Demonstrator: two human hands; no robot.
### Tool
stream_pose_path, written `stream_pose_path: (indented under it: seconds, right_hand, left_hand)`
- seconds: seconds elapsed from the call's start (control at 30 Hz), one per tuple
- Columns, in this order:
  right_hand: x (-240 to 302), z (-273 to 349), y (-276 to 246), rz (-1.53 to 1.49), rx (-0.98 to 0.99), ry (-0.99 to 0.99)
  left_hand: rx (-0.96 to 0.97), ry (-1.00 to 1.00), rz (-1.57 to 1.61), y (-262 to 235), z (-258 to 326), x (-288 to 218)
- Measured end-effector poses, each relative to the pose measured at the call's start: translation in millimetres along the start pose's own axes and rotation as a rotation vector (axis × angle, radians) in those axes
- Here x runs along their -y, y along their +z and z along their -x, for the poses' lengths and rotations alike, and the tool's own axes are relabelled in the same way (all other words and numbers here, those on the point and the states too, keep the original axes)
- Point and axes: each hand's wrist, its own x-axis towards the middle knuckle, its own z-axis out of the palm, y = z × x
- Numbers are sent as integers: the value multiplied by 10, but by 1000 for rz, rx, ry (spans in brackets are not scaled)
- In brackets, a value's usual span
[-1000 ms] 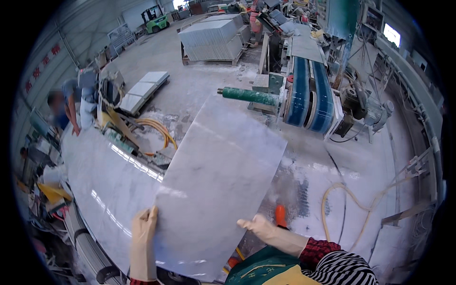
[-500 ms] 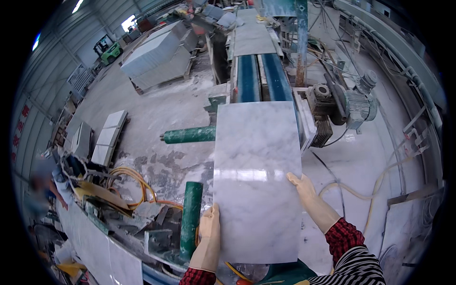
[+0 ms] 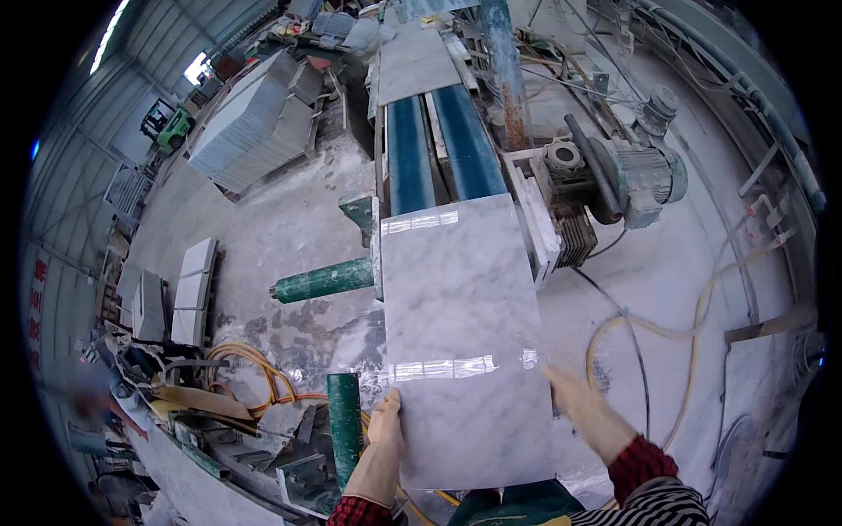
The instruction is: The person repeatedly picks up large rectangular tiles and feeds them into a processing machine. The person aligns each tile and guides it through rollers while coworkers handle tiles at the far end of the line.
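Note:
A polished white-grey marble slab [image 3: 465, 307] lies level in front of me, its near end close to my body. Its far end rests at the near end of a conveyor with two blue belts [image 3: 410, 158]. My left hand [image 3: 384, 425], in a cream glove, grips the slab's left edge near the close end, thumb up at the edge. On the opposite edge, my gloved right hand [image 3: 579, 399] grips too; it is slightly blurred and its fingers are hidden below. Farther along the belts lies another pale slab [image 3: 417, 61].
Left of the slab are a green horizontal roller [image 3: 323, 280] and an upright green cylinder [image 3: 344, 430]. A motor [image 3: 645, 180] stands right of the conveyor. Hoses [image 3: 250, 355] lie on the floor. Stacked slabs [image 3: 250, 123] and a green forklift [image 3: 167, 127] are farther left. A blurred person [image 3: 92, 394] is at far left.
My view has turned and the conveyor sits farther left in it. More blue belt shows between the two slabs. My right thumb has slid from the slab's top toward its edge.

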Motion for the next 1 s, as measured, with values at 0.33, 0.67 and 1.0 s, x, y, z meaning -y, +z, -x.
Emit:
stream_pose_path:
  seconds: [0.33, 0.67, 1.0]
  right_hand:
    - [-724, 1395, 411, 742, 31, -187]
    - [-845, 1350, 819, 210, -325, -44]
    - [-182, 1555, 1339, 410, -441, -129]
  left_hand:
    - [307, -160, 213, -136, 69, -193]
    - [624, -411, 542, -1150, 1040, 1147]
    - [704, -84, 416, -1094, 1218, 154]
